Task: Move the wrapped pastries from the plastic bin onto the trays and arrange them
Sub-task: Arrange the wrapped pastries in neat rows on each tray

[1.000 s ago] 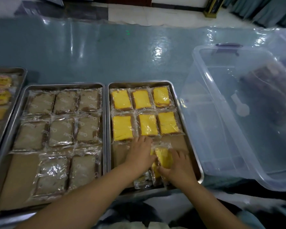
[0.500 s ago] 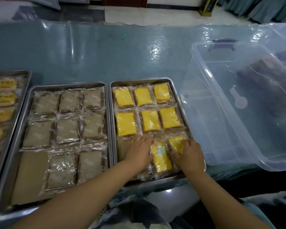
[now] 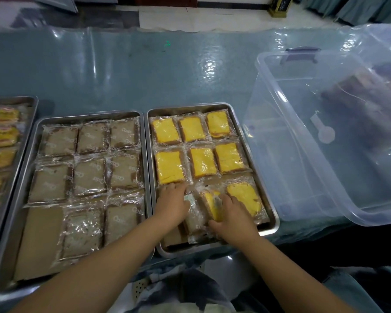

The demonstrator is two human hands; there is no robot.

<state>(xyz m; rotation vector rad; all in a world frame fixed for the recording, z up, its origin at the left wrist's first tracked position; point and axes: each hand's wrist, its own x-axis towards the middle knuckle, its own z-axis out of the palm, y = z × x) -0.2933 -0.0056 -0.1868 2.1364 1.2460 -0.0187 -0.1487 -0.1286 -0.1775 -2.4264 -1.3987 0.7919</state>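
Note:
The right metal tray (image 3: 271, 223) holds two full rows of yellow wrapped pastries (image 3: 203, 162). In its near row, one yellow pastry (image 3: 246, 197) lies flat at the right. My right hand (image 3: 233, 216) grips a tilted yellow pastry (image 3: 210, 202) in the middle of that row. My left hand (image 3: 172, 203) rests on the wrapped pastries at the near left, with one wrapper (image 3: 194, 219) showing between my hands. The clear plastic bin (image 3: 303, 136) stands right of the tray, tipped toward it.
A middle tray (image 3: 29, 154) holds several brown wrapped pastries (image 3: 89, 176), with bare paper at its near left. A third tray (image 3: 31, 105) with yellow labelled pastries is cut off at the far left. Dark packages (image 3: 368, 105) show through the bin wall.
The pastry placed at the right of the near row now lies free of my right hand, which moved left onto the middle pastry. My left hand stayed at the near left.

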